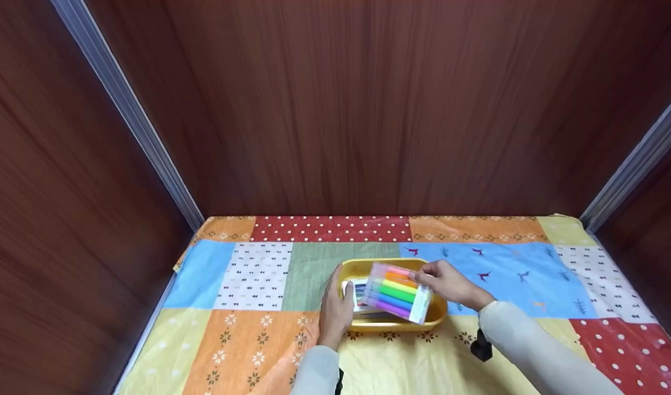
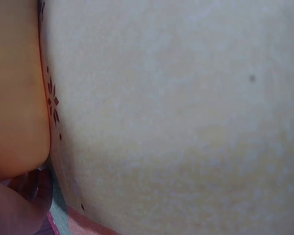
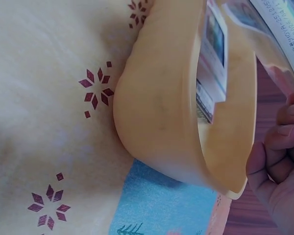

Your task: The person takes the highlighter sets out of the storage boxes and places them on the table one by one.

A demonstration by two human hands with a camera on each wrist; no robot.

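Note:
A clear pack of highlighters (image 1: 395, 292), with pink, orange, yellow, green, blue and purple pens, is tilted over the yellow plastic basket (image 1: 390, 328). My right hand (image 1: 447, 282) pinches the pack by its upper right edge between thumb and fingers. At the basket's left end my left hand (image 1: 336, 307) grips the wall, thumb over the rim and fingers along the outside. Under the highlighters, inside the basket, lies a white box with a dark printed picture (image 1: 360, 291); the highlighters partly hide it. The right wrist view shows this box (image 3: 215, 54) beyond the basket's wall.
A patchwork-patterned cloth (image 1: 247, 351) covers the table under the basket. Brown wood-grain panels (image 1: 335, 109) stand behind the table and on both sides, joined by grey metal corner strips (image 1: 132, 115).

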